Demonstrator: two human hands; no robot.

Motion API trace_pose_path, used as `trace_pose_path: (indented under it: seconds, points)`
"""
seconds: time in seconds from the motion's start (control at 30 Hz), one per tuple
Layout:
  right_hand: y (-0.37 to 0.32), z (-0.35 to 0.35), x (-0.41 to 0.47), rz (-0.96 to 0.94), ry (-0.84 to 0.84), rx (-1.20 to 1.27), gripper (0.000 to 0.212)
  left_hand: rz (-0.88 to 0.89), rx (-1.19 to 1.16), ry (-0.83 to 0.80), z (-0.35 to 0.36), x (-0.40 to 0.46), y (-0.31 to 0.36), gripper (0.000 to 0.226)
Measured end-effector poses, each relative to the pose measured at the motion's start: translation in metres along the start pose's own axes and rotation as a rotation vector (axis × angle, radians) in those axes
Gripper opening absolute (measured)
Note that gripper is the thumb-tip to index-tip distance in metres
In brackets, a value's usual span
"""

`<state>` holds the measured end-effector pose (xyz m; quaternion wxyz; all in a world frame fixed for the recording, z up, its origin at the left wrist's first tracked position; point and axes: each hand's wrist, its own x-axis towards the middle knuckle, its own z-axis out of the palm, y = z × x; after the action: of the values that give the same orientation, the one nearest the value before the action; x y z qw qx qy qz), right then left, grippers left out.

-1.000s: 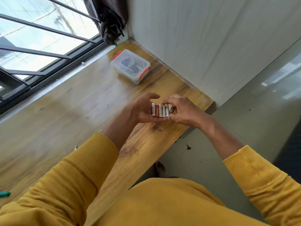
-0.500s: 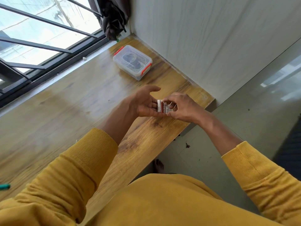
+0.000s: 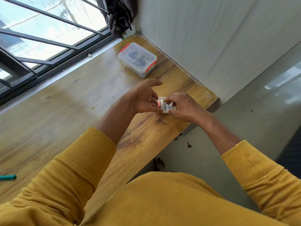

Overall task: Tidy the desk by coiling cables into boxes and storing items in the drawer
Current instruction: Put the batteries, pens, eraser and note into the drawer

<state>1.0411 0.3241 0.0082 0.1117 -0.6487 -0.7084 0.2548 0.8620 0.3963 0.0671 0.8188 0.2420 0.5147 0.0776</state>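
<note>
Both hands meet over the worktop (image 3: 68, 101); right hand (image 3: 184, 106) pinches batteries (image 3: 164, 106) against the open left hand (image 3: 143, 100); a lidded clear box (image 3: 137, 59) sits behind.

The desk (image 3: 68, 101) runs from the lower left of the frame up to a corner at upper centre, with the window (image 3: 40, 28) along its upper-left edge and the wall (image 3: 203, 33) along its upper-right edge. A lidded box (image 3: 137, 59) sits on the desk near that corner, with coiled cables (image 3: 136, 57) inside it. Below it, at mid-frame near the desk's right end, the batteries (image 3: 165, 106) lie between the left hand (image 3: 145, 99), on their left, and the right hand (image 3: 184, 106), on their right. A pen (image 3: 8, 177) lies on the desk at the far left edge. The floor (image 3: 244, 119) fills the right side.
</note>
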Motion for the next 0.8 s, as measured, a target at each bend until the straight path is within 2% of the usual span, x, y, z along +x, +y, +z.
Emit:
trace_pose_path:
  seconds: [0.17,0.33,0.43,0.5,0.67,0.8]
  points:
    - [-0.005,0.002,-0.001,-0.017,0.013,-0.028,0.05,0.098,0.083,0.087,-0.003,-0.007,0.0,0.08]
    - [-0.009,0.011,0.0,-0.015,0.035,-0.115,0.048,0.269,0.251,0.284,-0.008,-0.005,-0.014,0.035]
    - [-0.011,0.015,-0.001,-0.035,0.041,-0.173,0.048,0.376,0.351,0.428,-0.015,0.003,-0.027,0.02]
    - [-0.014,0.016,-0.003,-0.066,0.028,-0.232,0.046,0.412,0.436,0.477,-0.021,0.008,-0.036,0.022]
    - [-0.019,0.015,-0.004,-0.103,-0.001,-0.349,0.046,0.471,0.582,0.491,-0.028,0.018,-0.054,0.046]
    - [-0.016,0.013,-0.003,-0.107,-0.016,-0.328,0.048,0.547,0.795,0.535,-0.025,0.019,-0.062,0.058]
